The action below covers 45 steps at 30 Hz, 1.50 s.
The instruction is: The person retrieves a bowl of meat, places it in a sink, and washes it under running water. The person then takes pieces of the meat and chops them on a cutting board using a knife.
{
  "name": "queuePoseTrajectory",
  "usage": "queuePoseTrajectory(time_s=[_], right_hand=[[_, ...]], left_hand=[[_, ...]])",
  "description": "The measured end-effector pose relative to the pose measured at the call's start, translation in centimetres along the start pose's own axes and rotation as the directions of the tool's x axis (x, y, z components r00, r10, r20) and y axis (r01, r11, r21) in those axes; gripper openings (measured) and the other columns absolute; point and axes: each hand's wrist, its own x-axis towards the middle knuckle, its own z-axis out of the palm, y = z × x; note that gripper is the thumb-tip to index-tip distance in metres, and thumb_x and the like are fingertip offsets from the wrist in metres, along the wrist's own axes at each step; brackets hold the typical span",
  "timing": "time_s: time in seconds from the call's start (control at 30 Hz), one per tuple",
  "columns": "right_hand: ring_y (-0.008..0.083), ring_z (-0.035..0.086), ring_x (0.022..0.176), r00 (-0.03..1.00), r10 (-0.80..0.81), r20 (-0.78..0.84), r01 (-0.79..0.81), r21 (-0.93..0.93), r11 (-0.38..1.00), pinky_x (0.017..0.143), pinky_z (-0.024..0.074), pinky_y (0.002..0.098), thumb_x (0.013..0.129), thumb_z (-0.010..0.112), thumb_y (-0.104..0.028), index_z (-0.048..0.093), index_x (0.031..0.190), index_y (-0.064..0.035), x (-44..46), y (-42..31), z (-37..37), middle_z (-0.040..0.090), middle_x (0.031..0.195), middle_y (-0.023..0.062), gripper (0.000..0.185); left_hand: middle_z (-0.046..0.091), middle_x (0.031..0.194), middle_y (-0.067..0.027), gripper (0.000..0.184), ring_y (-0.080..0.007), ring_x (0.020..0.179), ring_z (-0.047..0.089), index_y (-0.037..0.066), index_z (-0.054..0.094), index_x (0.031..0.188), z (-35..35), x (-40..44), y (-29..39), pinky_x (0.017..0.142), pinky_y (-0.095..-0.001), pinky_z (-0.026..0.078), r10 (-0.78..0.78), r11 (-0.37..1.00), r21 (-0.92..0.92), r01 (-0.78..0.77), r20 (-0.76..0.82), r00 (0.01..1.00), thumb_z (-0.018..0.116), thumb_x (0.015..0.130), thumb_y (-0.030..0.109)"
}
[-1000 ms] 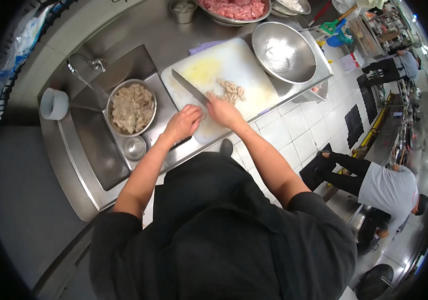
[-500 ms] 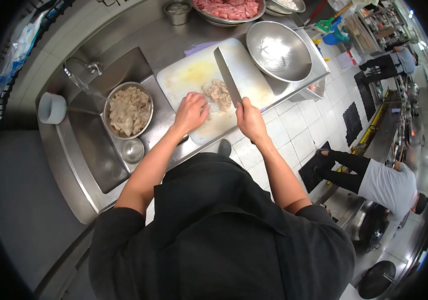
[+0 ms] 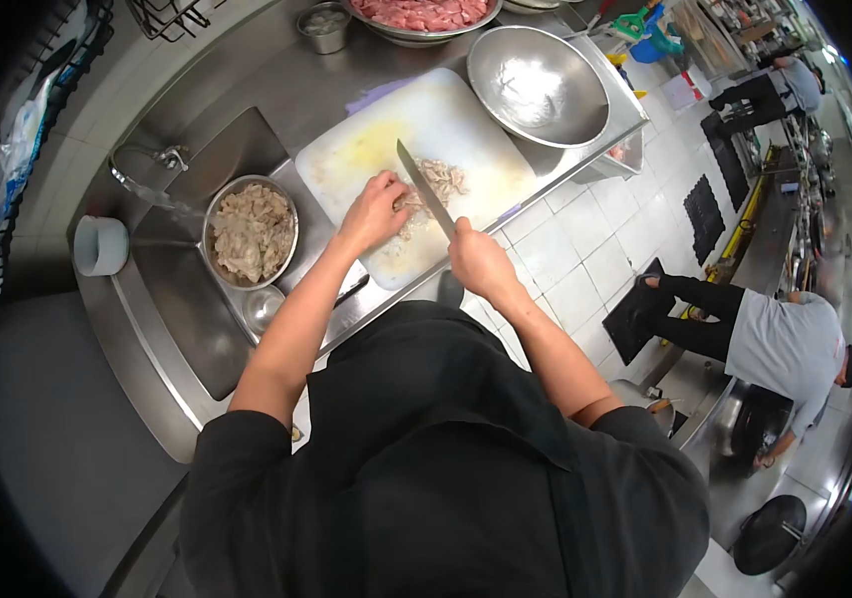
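Head view: your R hand (image 3: 481,263) grips the knife (image 3: 426,186), its blade now shifted from the meat's R side to btwn portions, so it's positioned to divide them. Chopped meat (image 3: 447,177) lies mid-board (image 3: 341,167); your L hand (image 3: 371,213) curls beside it, can't tell if pinching any.

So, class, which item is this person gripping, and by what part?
A knife, held by its handle end in the right hand; the handle itself is mostly hidden by the fingers.
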Motion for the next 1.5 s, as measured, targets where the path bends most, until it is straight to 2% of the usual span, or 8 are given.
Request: queuePoseTrajectory(time_s=[0.13, 0.33, 0.4, 0.7, 0.93, 1.13, 1.3, 1.5], right_hand=[[0.0534, 0.067, 0.085, 0.996, 0.02, 0.086, -0.02, -0.002, 1.0, 0.078, 0.0515, 0.0621, 0.094, 0.049, -0.009, 0.05, 0.106, 0.0059, 0.2, -0.2, 2.6, 0.067, 0.084, 0.0348, 0.019], [0.0508, 0.068, 0.091, 0.99, -0.113, -0.088, 0.127, 0.175, 0.976, 0.081, 0.0517, 0.0606, 0.094, 0.051, -0.01, 0.052, 0.109, 0.0043, 10.2, -0.4, 5.7, 0.069, 0.091, 0.0337, 0.021], [0.051, 0.068, 0.091, 0.985, -0.138, -0.103, 0.15, 0.123, 0.981, 0.081, 0.0521, 0.06, 0.094, 0.052, -0.011, 0.053, 0.109, 0.0039, 11.9, -0.4, 4.4, 0.069, 0.093, 0.0337, 0.021], [0.051, 0.067, 0.09, 0.998, -0.056, -0.033, 0.057, 0.027, 0.998, 0.08, 0.0512, 0.0606, 0.094, 0.049, -0.011, 0.053, 0.108, 0.0033, 5.0, -0.3, -0.6, 0.069, 0.094, 0.0332, 0.02], [0.0499, 0.068, 0.09, 0.986, 0.013, 0.164, 0.003, -0.096, 0.995, 0.08, 0.0514, 0.0608, 0.095, 0.046, -0.01, 0.051, 0.111, 0.0021, 0.8, -1.3, 2.6, 0.07, 0.092, 0.0309, 0.02], [0.0497, 0.067, 0.092, 0.989, -0.146, 0.026, 0.146, -0.005, 0.989, 0.081, 0.0505, 0.0605, 0.096, 0.047, -0.014, 0.051, 0.114, 0.0014, 8.7, -2.0, 4.2, 0.069, 0.094, 0.0316, 0.023], [0.0478, 0.069, 0.088, 0.985, -0.166, -0.047, 0.164, -0.041, 0.986, 0.08, 0.0526, 0.0584, 0.095, 0.05, -0.012, 0.051, 0.111, 0.0015, 6.4, -1.6, 1.8, 0.07, 0.092, 0.0292, 0.021], [0.0475, 0.069, 0.083, 0.979, -0.162, 0.124, 0.182, -0.166, 0.969, 0.074, 0.0525, 0.0589, 0.095, 0.047, -0.01, 0.051, 0.107, 0.0005, 0.2, -0.2, 0.0, 0.07, 0.085, 0.0273, 0.016]], left_hand=[[0.065, 0.098, -0.012, 0.012, -0.0343, 0.102, 0.061, 0.003, 0.071, 0.092, 1.3, 0.1, -1.9, 0.088, -0.045, 0.054, 0.103, 0.988, 0.107, -0.113, 0.098, 0.99, 0.067, 0.083, 0.009], [0.068, 0.094, -0.0131, 0.01, -0.0348, 0.095, 0.062, 0.001, 0.07, 0.09, 1.2, -0.6, -2.4, 0.086, -0.0448, 0.053, 0.144, 0.986, 0.077, -0.149, 0.065, 0.987, 0.068, 0.082, 0.006], [0.069, 0.097, -0.0131, 0.012, -0.0356, 0.098, 0.063, 0.002, 0.073, 0.091, 0.6, -0.1, -2.5, 0.087, -0.0449, 0.054, 0.086, 0.989, 0.1, -0.107, 0.195, 0.977, 0.066, 0.083, 0.006], [0.072, 0.109, -0.0141, 0.018, -0.0355, 0.107, 0.064, 0.002, 0.075, 0.102, -1.1, -2.0, -2.2, 0.095, -0.043, 0.052, -0.091, 0.995, -0.031, 0.09, -0.034, 0.995, 0.066, 0.086, 0.007], [0.071, 0.107, -0.0126, 0.015, -0.0341, 0.106, 0.063, 0.002, 0.073, 0.097, 0.4, -2.4, -2.2, 0.093, -0.0425, 0.053, 0.041, 0.994, 0.097, -0.043, 0.02, 0.999, 0.067, 0.085, 0.01], [0.07, 0.102, -0.0125, 0.014, -0.0345, 0.103, 0.062, 0.002, 0.073, 0.095, -0.1, -2.2, -2.6, 0.091, -0.0433, 0.053, 0.081, 0.978, 0.184, -0.102, 0.118, 0.99, 0.065, 0.085, 0.007], [0.069, 0.106, -0.0139, 0.015, -0.0353, 0.102, 0.063, 0.001, 0.072, 0.098, -0.3, -3.9, -2.1, 0.092, -0.0437, 0.052, -0.001, 0.998, 0.062, 0.011, -0.171, 0.985, 0.066, 0.085, 0.006], [0.068, 0.106, -0.012, 0.016, -0.0323, 0.106, 0.062, 0.003, 0.072, 0.099, 0.3, -6.1, 0.6, 0.091, -0.0424, 0.054, 0.003, 0.997, 0.082, 0.007, -0.123, 0.992, 0.069, 0.084, 0.007]])
